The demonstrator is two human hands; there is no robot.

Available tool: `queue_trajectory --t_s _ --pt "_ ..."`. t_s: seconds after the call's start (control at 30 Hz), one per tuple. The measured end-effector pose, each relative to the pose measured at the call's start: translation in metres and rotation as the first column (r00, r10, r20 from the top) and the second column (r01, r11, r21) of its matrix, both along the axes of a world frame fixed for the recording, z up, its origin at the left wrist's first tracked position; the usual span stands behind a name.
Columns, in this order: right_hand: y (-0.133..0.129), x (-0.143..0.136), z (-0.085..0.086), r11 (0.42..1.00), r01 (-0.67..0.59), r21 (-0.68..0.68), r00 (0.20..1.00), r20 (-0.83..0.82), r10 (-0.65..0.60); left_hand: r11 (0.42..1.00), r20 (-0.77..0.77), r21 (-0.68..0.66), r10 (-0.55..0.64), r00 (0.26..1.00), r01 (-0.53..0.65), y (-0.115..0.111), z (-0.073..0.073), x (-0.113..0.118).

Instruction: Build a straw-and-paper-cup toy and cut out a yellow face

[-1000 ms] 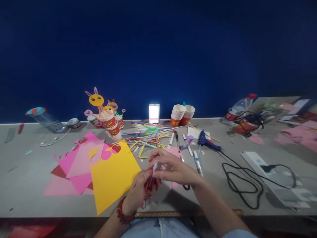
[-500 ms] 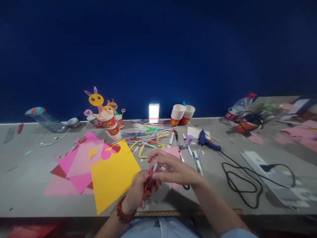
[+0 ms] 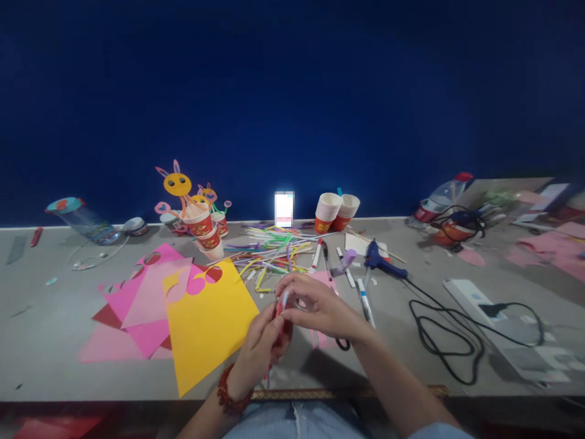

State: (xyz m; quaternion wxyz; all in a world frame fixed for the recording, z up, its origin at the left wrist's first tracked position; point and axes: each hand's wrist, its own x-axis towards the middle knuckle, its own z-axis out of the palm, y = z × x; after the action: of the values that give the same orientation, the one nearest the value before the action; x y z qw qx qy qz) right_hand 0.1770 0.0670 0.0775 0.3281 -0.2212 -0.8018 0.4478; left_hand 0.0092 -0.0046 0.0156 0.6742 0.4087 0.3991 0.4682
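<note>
Grey desk (image 3: 137,381). Nearest, just right of the yellow sheet (image 3: 210,323): red piece (image 3: 279,309) with pale tip. Left hand (image 3: 253,350): grip closed around it. Right hand (image 3: 324,308): fingers part-curled at the tip; pinch firmness unclear. Step, judged: fine two-handed handling. Next move calls for steady left support. Beyond sheet, rightward: coloured stems (image 3: 274,250).

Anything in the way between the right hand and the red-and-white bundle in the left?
Nothing visible: the right hand's fingers are right at the upper end of the red-and-white bundle gripped by the left hand. The pink sheet lies below, on the table.
</note>
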Motion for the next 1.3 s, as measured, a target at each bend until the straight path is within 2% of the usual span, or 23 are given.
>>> queue_trajectory --t_s 0.17,0.37,0.53,0.7,0.93,1.13,1.3 --pt "0.0 0.001 -0.003 1.0 0.015 -0.014 1.0 -0.018 -0.016 1.0 0.081 -0.012 0.002 0.997 -0.001 0.001 -0.004 0.001" --pt "0.0 0.005 -0.003 0.999 0.039 0.029 0.999 0.012 -0.04 0.992 0.193 -0.12 0.057 0.98 -0.034 0.001 0.001 0.005" --pt "0.001 0.006 -0.006 0.999 0.048 0.023 0.999 0.025 -0.049 0.995 0.279 -0.1 0.03 0.96 -0.002 0.002 0.002 0.004" --pt "0.002 0.009 -0.002 0.999 -0.028 0.046 1.0 -0.004 0.028 0.997 0.272 -0.071 0.031 0.962 -0.012 0.003 0.0 0.001" --pt "0.001 0.009 -0.003 0.994 0.032 0.107 0.999 -0.028 -0.029 0.996 0.236 -0.076 -0.021 0.972 0.04 0.005 0.001 -0.001" --pt "0.003 0.009 -0.005 0.996 0.016 0.083 1.0 -0.024 -0.014 0.994 0.245 -0.105 0.048 0.968 -0.023 0.008 0.0 0.003" --pt "0.009 0.011 -0.001 0.998 -0.066 0.005 0.998 -0.011 0.066 0.998 0.271 -0.06 0.02 0.962 -0.004 0.008 -0.006 0.002"
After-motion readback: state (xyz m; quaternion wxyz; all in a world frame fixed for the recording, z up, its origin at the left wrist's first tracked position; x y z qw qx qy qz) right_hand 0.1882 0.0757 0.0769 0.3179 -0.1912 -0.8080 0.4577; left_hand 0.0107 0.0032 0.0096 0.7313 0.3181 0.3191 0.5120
